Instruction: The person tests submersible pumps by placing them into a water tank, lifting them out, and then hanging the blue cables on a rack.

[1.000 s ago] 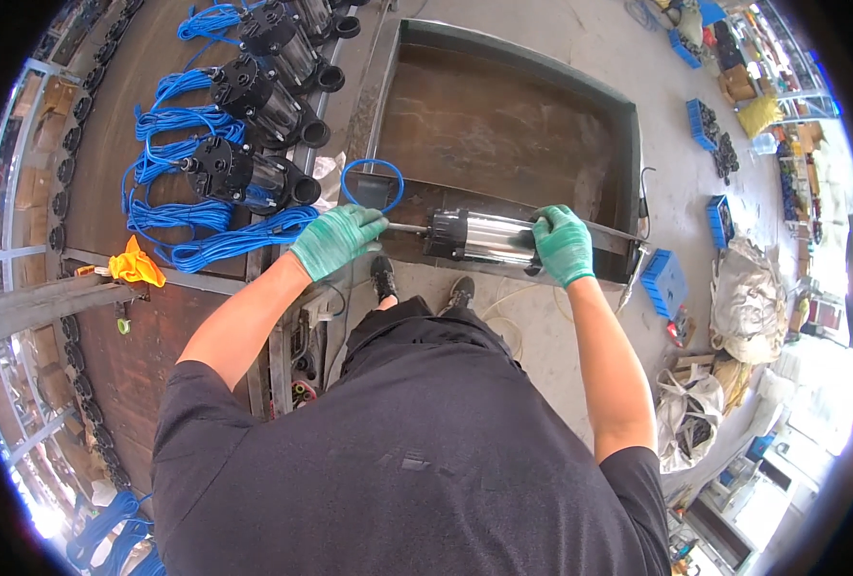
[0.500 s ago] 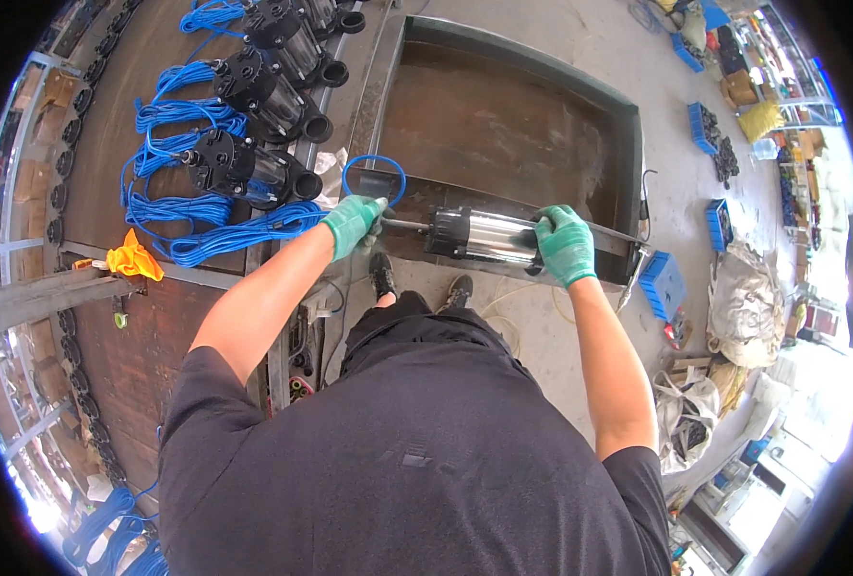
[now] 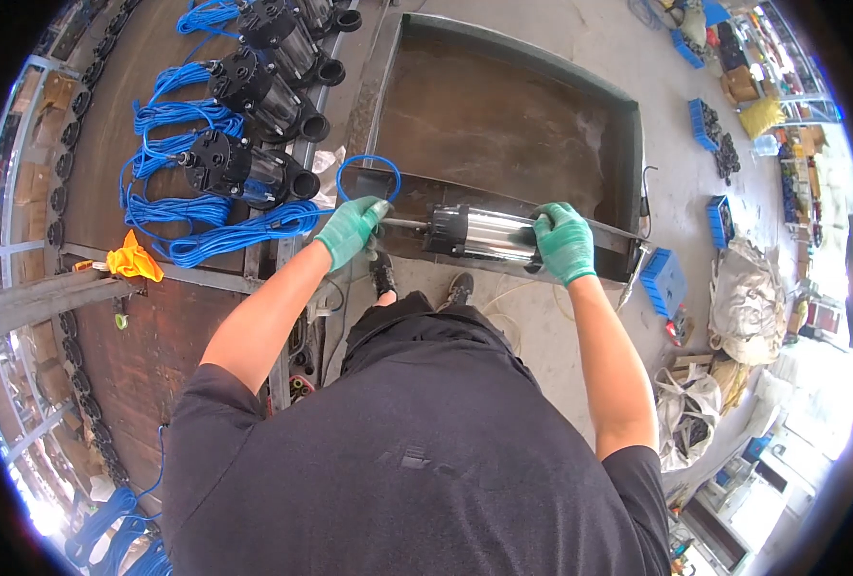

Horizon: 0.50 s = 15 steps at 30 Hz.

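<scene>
A shiny metal cylinder with a black end, a pump motor (image 3: 484, 233), lies sideways over the near rim of the tank, its thin shaft (image 3: 404, 224) pointing left. My right hand (image 3: 565, 245), in a green glove, is wrapped over the motor's right end. Past the shaft's left tip, my left hand (image 3: 350, 230), gloved too, is closed on a blue cable (image 3: 369, 158). The cable stands up in a loop above this hand. Whether the left fingertips also touch the shaft tip is hidden. Left of that hand lies a blue cable coil (image 3: 244, 235).
A wide shallow metal tank (image 3: 503, 115) lies ahead. On the bench at left several black pumps with clear bodies (image 3: 249, 171) stand in a row with blue cable coils. An orange cloth (image 3: 134, 257) hangs on a rail. Blue bins (image 3: 664, 285) and sacks (image 3: 748, 298) line the right.
My left hand has shifted slightly left and toward me, with the cable loop shifting left too. My right hand and the pump motor stay nearly in place.
</scene>
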Each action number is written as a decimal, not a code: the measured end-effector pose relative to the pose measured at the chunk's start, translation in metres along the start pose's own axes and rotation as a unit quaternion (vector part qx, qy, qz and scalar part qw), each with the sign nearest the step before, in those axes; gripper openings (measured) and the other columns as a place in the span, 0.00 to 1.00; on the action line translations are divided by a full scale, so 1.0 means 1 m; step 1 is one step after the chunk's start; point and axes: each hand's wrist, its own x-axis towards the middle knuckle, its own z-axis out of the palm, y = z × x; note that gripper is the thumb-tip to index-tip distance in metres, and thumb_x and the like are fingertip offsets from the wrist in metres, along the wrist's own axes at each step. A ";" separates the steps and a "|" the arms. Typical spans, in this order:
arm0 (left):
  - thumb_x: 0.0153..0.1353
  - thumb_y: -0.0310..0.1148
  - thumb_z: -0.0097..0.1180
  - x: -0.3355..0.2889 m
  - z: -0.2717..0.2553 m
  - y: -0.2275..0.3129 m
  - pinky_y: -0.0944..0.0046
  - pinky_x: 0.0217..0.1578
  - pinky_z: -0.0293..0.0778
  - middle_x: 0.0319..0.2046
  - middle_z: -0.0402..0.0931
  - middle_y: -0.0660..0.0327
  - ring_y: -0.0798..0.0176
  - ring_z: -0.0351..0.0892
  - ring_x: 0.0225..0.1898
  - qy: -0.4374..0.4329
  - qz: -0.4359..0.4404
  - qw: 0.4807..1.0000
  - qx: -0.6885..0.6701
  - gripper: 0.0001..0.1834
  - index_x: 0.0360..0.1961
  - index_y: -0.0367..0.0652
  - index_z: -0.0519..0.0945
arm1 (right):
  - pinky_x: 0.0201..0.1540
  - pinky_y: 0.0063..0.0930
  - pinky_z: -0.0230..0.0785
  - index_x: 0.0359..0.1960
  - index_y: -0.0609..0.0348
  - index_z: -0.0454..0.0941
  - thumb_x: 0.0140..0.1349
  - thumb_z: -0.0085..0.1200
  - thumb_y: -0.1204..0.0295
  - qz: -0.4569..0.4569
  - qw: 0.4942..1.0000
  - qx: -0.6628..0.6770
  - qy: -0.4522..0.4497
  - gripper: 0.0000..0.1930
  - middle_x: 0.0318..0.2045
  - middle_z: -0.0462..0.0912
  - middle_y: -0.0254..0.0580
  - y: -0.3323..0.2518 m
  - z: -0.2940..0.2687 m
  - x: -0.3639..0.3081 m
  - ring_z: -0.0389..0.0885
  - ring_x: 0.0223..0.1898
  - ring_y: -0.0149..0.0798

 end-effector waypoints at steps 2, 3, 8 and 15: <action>0.75 0.47 0.52 0.000 0.002 0.019 0.68 0.24 0.73 0.27 0.77 0.65 0.72 0.72 0.21 0.008 -0.168 0.979 -0.113 0.18 0.51 0.43 0.79 | 0.53 0.45 0.74 0.40 0.58 0.85 0.64 0.54 0.67 0.002 1.000 0.001 0.000 0.11 0.42 0.84 0.49 0.000 0.000 -0.002 0.82 0.45 0.54; 0.75 0.46 0.52 0.000 0.002 0.020 0.67 0.24 0.73 0.28 0.77 0.65 0.70 0.73 0.22 0.014 -0.182 0.975 -0.129 0.19 0.53 0.42 0.77 | 0.53 0.45 0.74 0.40 0.58 0.85 0.64 0.54 0.67 0.002 1.000 0.004 -0.003 0.11 0.42 0.84 0.49 -0.001 0.000 -0.001 0.82 0.45 0.54; 0.69 0.47 0.59 -0.012 0.004 0.000 0.58 0.43 0.80 0.41 0.81 0.54 0.56 0.83 0.41 0.122 0.027 0.979 0.164 0.23 0.56 0.41 0.77 | 0.53 0.45 0.74 0.40 0.58 0.85 0.65 0.53 0.67 0.009 1.000 0.006 -0.001 0.11 0.43 0.84 0.49 -0.004 -0.001 -0.001 0.82 0.46 0.54; 0.58 0.37 0.66 -0.027 -0.026 0.002 0.52 0.53 0.78 0.61 0.75 0.58 0.48 0.80 0.53 0.044 0.323 0.783 0.529 0.29 0.62 0.49 0.78 | 0.53 0.45 0.73 0.41 0.58 0.85 0.65 0.53 0.67 0.000 1.000 0.005 0.000 0.11 0.43 0.84 0.50 -0.001 -0.002 0.000 0.82 0.46 0.54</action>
